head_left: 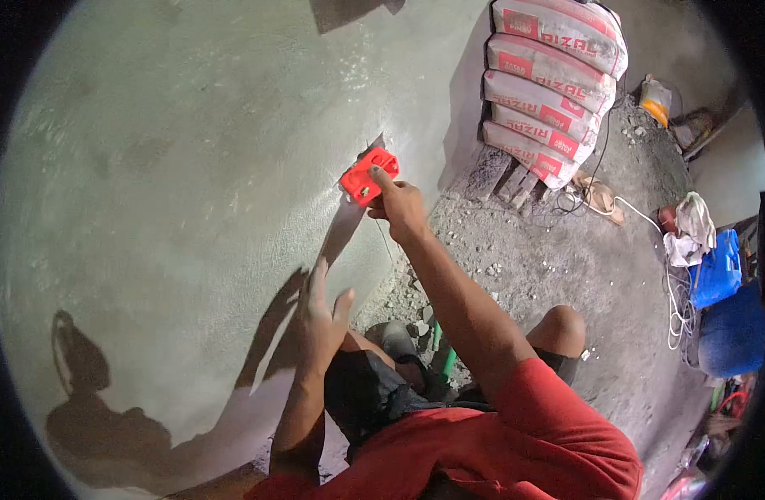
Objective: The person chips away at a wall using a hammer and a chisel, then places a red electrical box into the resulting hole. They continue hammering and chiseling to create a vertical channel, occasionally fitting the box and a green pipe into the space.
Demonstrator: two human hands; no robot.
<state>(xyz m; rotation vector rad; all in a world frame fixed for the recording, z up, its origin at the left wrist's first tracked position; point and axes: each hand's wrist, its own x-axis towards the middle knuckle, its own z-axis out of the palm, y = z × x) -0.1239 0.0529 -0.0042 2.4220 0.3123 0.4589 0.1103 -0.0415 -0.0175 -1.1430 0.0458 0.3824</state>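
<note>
An orange-red plastic electrical box is gripped in my right hand, thumb over its front and fingers curled behind the lower edge. It overlaps a dark cutout in the grey plastered wall, whose corner shows past the top of the box. My left hand is lower down, beside the wall, with fingers stretched upward and thumb held apart; nothing is in it. A thin wire hangs below the box along the wall.
Stacked cement bags stand on wooden boards at the upper right. Rubble lines the wall's foot, with a green pipe near my legs. Cords, a blue container and a blue drum are along the right.
</note>
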